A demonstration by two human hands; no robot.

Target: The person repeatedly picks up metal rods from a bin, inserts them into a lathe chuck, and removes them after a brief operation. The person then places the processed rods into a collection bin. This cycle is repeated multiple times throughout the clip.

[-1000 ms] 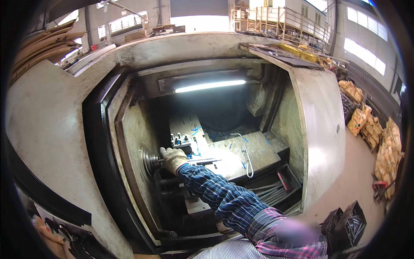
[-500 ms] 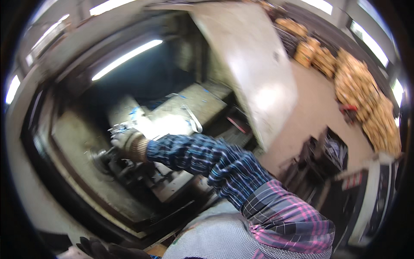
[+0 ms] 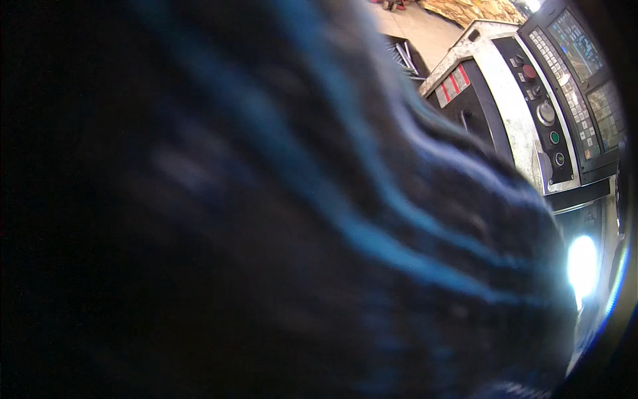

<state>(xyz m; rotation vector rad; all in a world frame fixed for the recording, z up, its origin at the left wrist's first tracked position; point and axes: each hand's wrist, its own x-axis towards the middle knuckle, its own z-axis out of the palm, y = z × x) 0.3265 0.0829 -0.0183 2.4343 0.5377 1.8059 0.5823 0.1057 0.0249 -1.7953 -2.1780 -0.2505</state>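
Observation:
A dark sleeve with blue stripes [image 3: 372, 239] fills most of the head view, very close and blurred. It bends across from the upper left toward the lower right. Which of my arms it covers, I cannot tell. Neither of my hands shows, so what they hold or touch is hidden. Beyond the sleeve, at the upper right, stands a machine control panel [image 3: 531, 93] with a red knob, a round grey dial and a green button.
A screen with rows of keys [image 3: 565, 73] sits along the panel's right side. Left of it are a dark box of metal pieces [image 3: 405, 56] and brownish-yellow stacked material [image 3: 475, 9] on the floor. A bright lamp [image 3: 583, 266] glows at the right edge.
The view has swung right, from the machine's open chamber to its control panel. My gloved right hand, earlier inside the chamber, is out of sight, and a striped sleeve now blocks the view.

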